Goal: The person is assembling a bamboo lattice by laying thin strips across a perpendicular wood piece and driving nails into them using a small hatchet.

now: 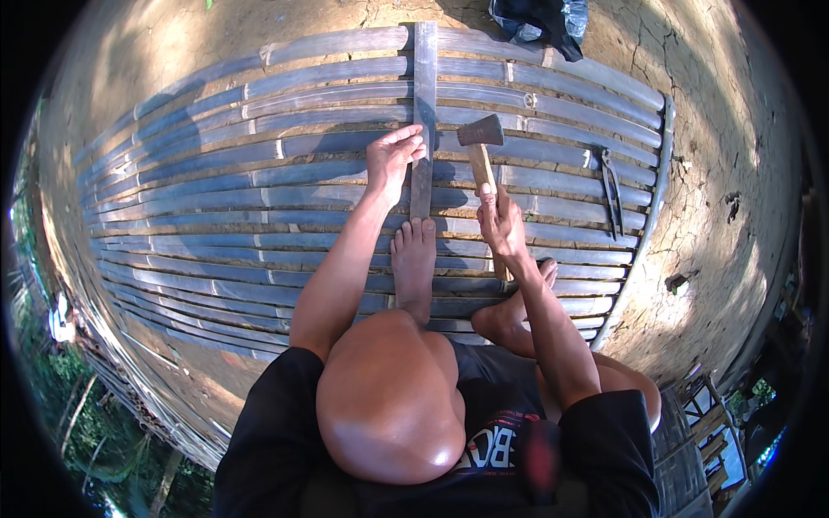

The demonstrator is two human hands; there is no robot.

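My right hand [502, 223] is wrapped round the wooden handle of a small hatchet [481, 132]. The hatchet's dark, flared metal head points away from me, just right of a narrow grey wooden board [424, 78]. At the board's left edge my left hand [397, 157] is closed, thumb and fingertips pinched together over the wood. Whatever the fingertips hold, if anything, is too small to make out. The board lies lengthwise across the bamboo slats [345, 194], and the toes of my foot [414, 255] touch its near end.
A pair of dark pliers [613, 194] lies on the slats to the right. Beyond the far edge sits a black plastic bag [544, 24]. Gaps run between the slats, and a bamboo pole [654, 186] borders them on the right. Cracked bare earth [708, 173] surrounds the platform.
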